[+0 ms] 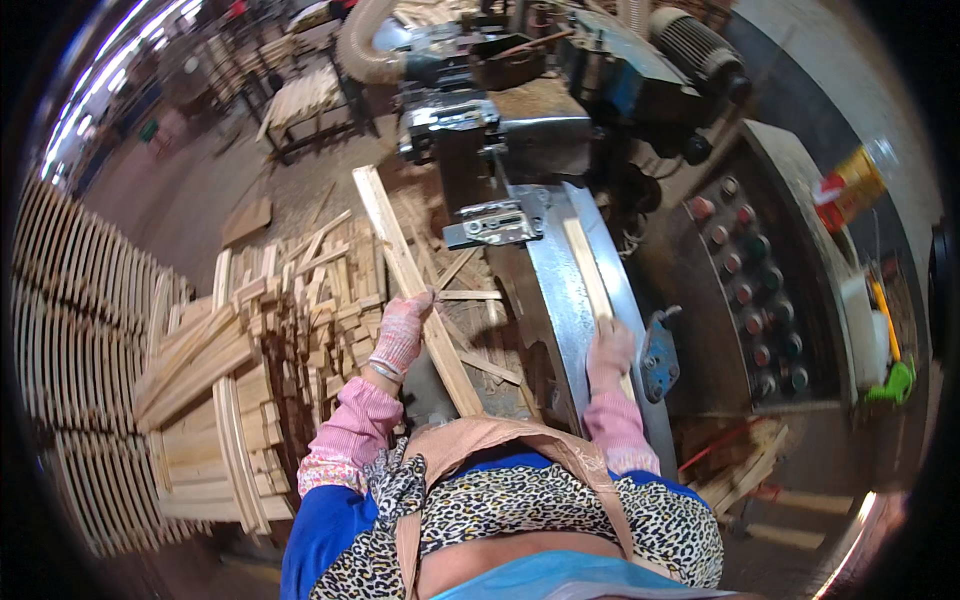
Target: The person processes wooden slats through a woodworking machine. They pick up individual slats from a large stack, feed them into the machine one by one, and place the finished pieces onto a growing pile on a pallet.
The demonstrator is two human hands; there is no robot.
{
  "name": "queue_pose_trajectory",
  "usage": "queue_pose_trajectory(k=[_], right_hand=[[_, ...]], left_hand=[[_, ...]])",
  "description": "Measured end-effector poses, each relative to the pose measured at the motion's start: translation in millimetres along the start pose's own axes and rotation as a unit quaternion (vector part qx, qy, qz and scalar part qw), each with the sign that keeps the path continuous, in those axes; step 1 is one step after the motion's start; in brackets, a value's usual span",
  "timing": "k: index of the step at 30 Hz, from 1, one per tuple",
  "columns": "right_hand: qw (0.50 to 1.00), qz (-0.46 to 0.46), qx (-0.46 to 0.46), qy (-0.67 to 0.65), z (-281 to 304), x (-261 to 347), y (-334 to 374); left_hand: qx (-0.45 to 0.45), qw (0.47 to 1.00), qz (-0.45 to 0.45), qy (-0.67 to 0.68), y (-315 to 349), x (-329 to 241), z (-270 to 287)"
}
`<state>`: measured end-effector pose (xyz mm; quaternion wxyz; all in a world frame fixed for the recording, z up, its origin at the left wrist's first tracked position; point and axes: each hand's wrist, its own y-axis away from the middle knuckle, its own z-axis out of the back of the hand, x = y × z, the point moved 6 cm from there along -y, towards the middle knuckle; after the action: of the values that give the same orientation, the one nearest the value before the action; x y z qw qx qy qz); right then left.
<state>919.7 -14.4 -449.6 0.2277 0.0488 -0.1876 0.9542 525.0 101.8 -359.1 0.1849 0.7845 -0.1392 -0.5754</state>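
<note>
My left hand (402, 325), in a pale pink work glove, is closed round the middle of a long wooden strip (382, 222). That piece slants from the far left toward my apron. On the right, my gloved right hand (610, 350) grips a narrower wood strip (588, 265) lying lengthwise on the shiny metal bed (560, 270) of a woodworking machine. The strip's far end points toward the machine head, and its near end passes under my hand. A metal guide block (492, 226) sits at the bed's left edge, apart from both hands.
A big stack of wood strips (215, 400) and loose offcuts (335, 300) lie to my left. Slatted racks (80, 370) stand beyond. A button panel (750, 285) is at right, near a blue metal bracket (660, 355). A motor (695, 50) and hose (365, 40) are at the back.
</note>
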Motion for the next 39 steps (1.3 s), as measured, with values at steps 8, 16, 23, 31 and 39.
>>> queue_pose_trajectory(k=[8, 16, 23, 31, 39], right_hand=[[0.819, 0.072, 0.089, -0.562, -31, 235, -235], [0.645, 0.045, 0.434, -0.627, 51, 262, -55], [0.994, 0.034, 0.072, -0.078, 62, -11, 13], [0.997, 0.04, 0.031, 0.059, -31, 42, -83], [0.863, 0.092, 0.271, -0.416, -82, 247, -198]], left_hand=[[-0.042, 0.991, -0.115, -0.056, -12, -69, -3], [0.016, 0.781, -0.278, -0.559, 47, -212, 45], [-0.285, 0.607, -0.008, -0.741, 113, -271, 339], [-0.314, 0.57, -0.029, -0.759, 112, -255, 415], [-0.193, 0.446, -0.337, -0.806, 105, -263, 204]])
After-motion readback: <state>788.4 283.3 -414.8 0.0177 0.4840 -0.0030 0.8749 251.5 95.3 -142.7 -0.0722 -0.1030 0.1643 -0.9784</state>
